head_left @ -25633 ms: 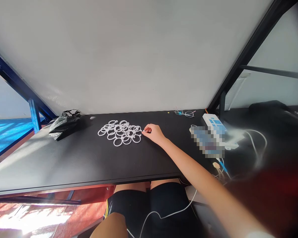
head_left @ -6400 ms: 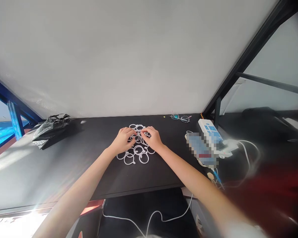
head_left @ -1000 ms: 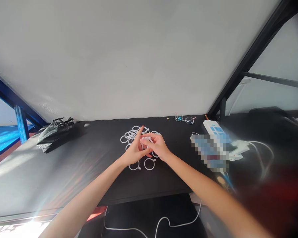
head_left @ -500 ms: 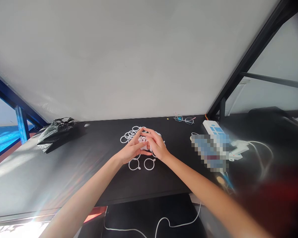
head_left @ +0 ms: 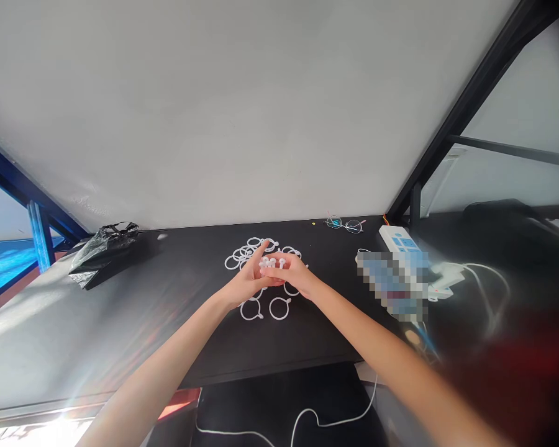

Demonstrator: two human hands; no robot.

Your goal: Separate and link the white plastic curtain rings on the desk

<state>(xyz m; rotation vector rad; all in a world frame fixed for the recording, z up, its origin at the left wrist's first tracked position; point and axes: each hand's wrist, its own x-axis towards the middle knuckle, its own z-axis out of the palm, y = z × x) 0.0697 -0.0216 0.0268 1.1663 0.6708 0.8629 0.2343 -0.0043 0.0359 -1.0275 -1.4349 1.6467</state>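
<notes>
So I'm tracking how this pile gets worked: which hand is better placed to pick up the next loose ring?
Probably the left hand: its fingers look freer and the loose rings lie just below it, while the right hand grips the gathered white rings.

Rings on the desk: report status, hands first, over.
Left hand and right hand together, pinching white rings. Loose rings on black desk beneath. Nothing between hands and pile.

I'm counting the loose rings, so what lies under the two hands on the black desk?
Under the left hand and right hand, white rings lie on the black desk; two show nearer its front edge. Any directly beneath the palms are covered.
</notes>
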